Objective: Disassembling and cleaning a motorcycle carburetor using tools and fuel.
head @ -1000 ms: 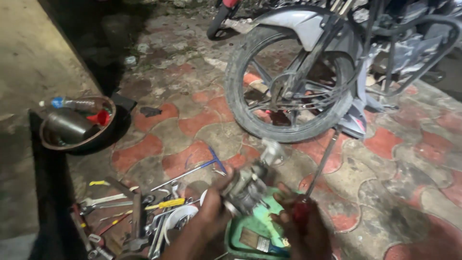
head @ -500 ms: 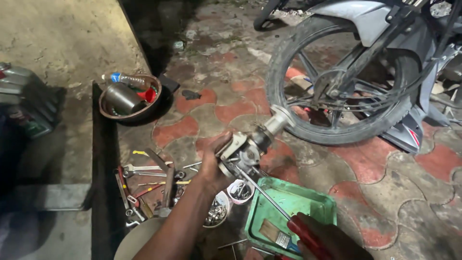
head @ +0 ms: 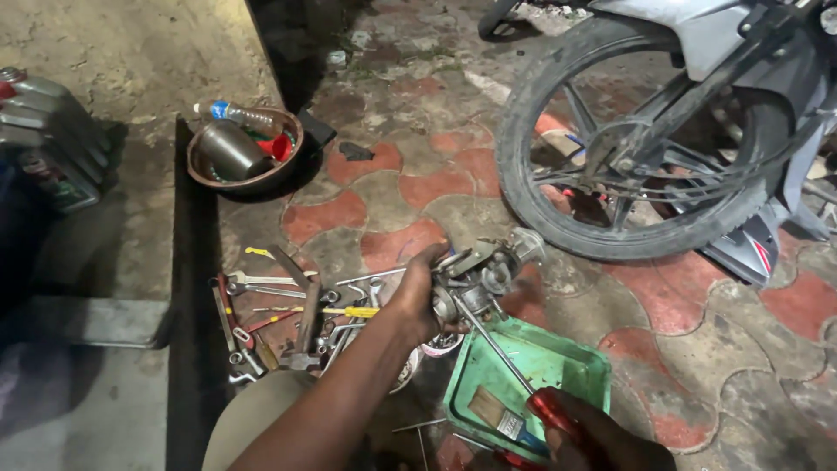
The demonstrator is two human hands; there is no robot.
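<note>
My left hand [head: 417, 296] grips a grey metal carburetor [head: 484, 270] and holds it up above the paving. My right hand [head: 593, 436] holds a screwdriver [head: 514, 366] by its red handle, at the bottom of the view. The screwdriver's long shaft slants up to the left, with its tip against the carburetor's underside. Under both hands sits a green plastic tray [head: 571, 362] with a paintbrush [head: 497, 419] lying in it.
Spanners, screwdrivers and a hammer [head: 288, 305] lie scattered on the paving at left. A round metal basin [head: 248, 153] holds a can, a bottle and a red funnel. A motorcycle wheel [head: 636, 148] stands at upper right. A grey canister [head: 48, 139] rests on the concrete ledge.
The view has swung left and down, so the wheel sits further right. The carburetor has stayed in my left hand. The screwdriver tip has come up against the carburetor.
</note>
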